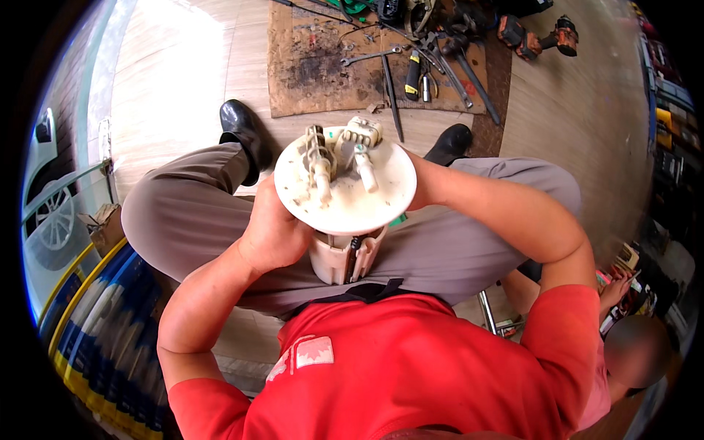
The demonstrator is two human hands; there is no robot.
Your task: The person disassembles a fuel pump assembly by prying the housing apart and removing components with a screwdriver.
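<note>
Item: one off-white flanged unit (345, 211), held above my lap, between my two hands and in front of my red shirt (411, 359).

Axis: long axis ran from the round disc (304, 204), uppermost and face up, down to the ribbed, cup-like body (331, 262) below it; the unit leaned, so that the body showed on my side of the disc.

Fittings: two pale nozzles (323, 187) on the disc, tips aimed back toward me; one blocky connector (362, 131) at the far rim; one dark cord (354, 253) down the body.

Grip, left: my left hand (277, 229) was clamped on the unit at the disc's left edge, opened only to the width of what it held, fingertips hidden beneath.

Grip, right: my right hand (424, 182) stood against the disc's right edge, largely covered by it; how far its fingers had closed I could not tell.

Beyond: cardboard sheet (315, 73) on the floor (172, 88), carrying a spanner (372, 56) and a yellow-and-black-handled tool (413, 75); orange-and-black cordless drill (563, 37), to the right.
</note>
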